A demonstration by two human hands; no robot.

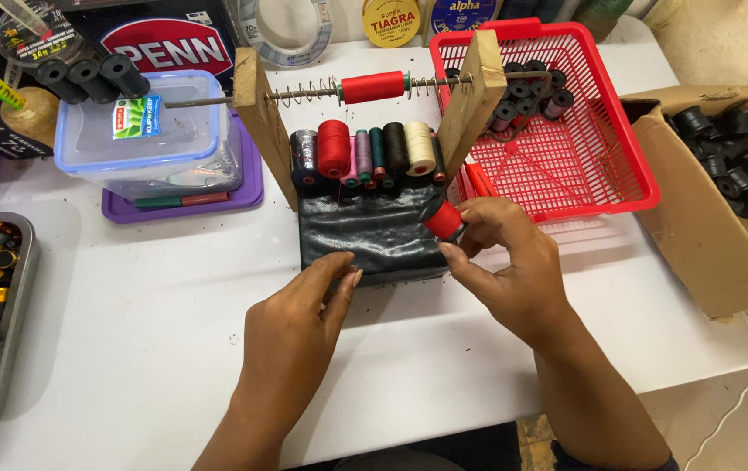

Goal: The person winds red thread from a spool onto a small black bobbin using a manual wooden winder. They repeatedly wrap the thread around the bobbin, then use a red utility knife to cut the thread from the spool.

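**Red bobbin pinched at the winding jig**

A small bobbin (444, 219) wound with red thread is pinched between the fingertips of the right hand (505, 262), just near of the wooden jig (470, 96) and over the right edge of the black pad (372, 234); the left hand (300, 327) lies with its fingers pressed together, fingertips on the near edge of that pad, holding nothing; a row of thread cones (365, 150) stands at the far side of the pad, between the jig's two uprights; a red spool (373, 86) sits on the spindle with springs at either side. To the right a red basket (601, 187) holds a few black bobbins at its far end; further right a carton (696, 218) holds more; at far left a tray (25, 262) of gold and black parts rests on the bench (147, 288); a clear box (147, 131) stands far left.

The step in hand is judged to be the finishing of a wound bobbin, its thread end being dealt with at the fingertips; whether a thread runs from it cannot be told. The next move is judged to call for a steady pinch, so that the winding is not loosened, and a short carry rightwards to the basket.
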